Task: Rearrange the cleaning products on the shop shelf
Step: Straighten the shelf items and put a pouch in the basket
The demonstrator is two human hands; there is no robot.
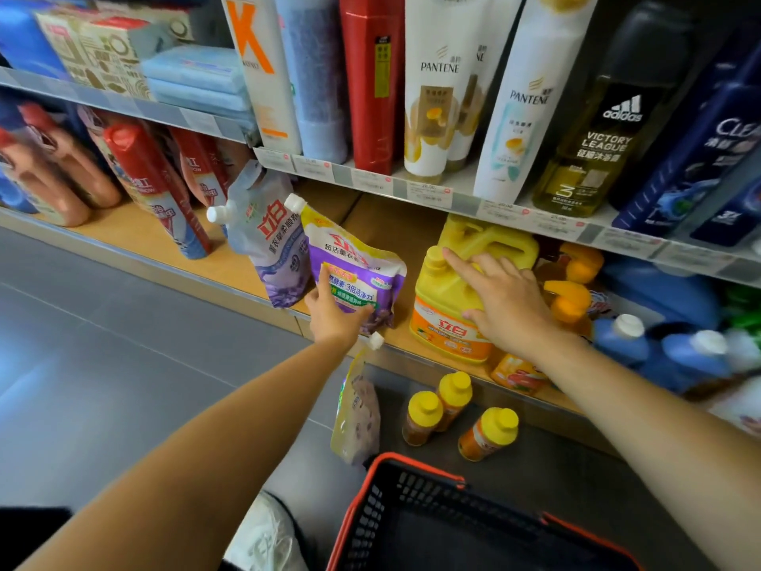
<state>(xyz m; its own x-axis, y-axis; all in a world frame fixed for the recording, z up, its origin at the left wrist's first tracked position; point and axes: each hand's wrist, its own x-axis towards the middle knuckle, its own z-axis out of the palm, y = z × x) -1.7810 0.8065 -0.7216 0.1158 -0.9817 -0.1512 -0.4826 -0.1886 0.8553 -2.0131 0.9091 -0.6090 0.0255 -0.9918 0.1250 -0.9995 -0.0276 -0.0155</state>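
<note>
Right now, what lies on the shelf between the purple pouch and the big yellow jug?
Nothing: the head view shows only bare wooden shelf between the purple pouch and the yellow jug.

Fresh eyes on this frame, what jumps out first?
The two hands at the low wooden shelf stand out first. The left hand grips a purple refill pouch near its lower edge, and the right hand lies with spread fingers on a big yellow jug. Below them, three small yellow-capped bottles stand on the floor beside a red-rimmed basket.
</note>
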